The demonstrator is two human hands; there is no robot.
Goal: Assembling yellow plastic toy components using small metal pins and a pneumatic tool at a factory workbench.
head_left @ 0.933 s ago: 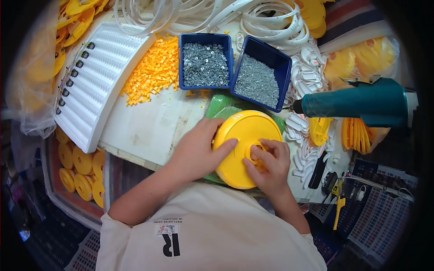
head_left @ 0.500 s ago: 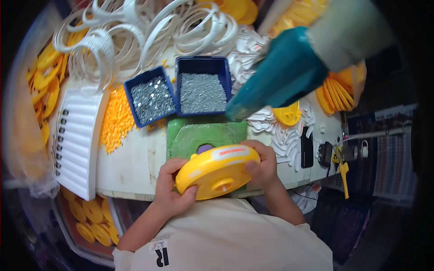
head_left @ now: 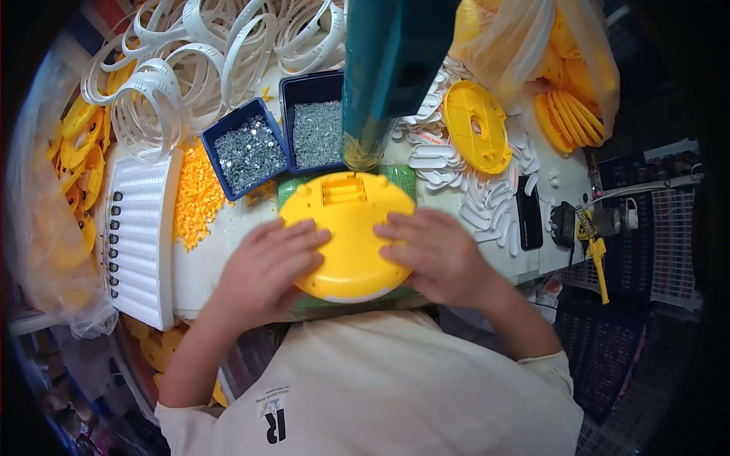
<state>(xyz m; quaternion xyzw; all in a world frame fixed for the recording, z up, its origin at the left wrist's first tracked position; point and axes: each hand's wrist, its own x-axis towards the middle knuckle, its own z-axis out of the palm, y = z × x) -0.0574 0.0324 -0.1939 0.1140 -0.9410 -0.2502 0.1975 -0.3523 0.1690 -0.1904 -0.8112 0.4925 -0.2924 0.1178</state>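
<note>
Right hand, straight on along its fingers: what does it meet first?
The yellow round housing: the right hand seems to have its fingertips on it. Sliding on across the top, it would probably meet the left hand's fingertips next, though depth is hard to judge.

Counting two hands (head_left: 274, 262) on one yellow casing (head_left: 353, 247), two blue bins (head_left: 310, 90), one teal power tool (head_left: 388, 83), one white tray (head_left: 144, 235), one black phone (head_left: 530, 213).
</note>
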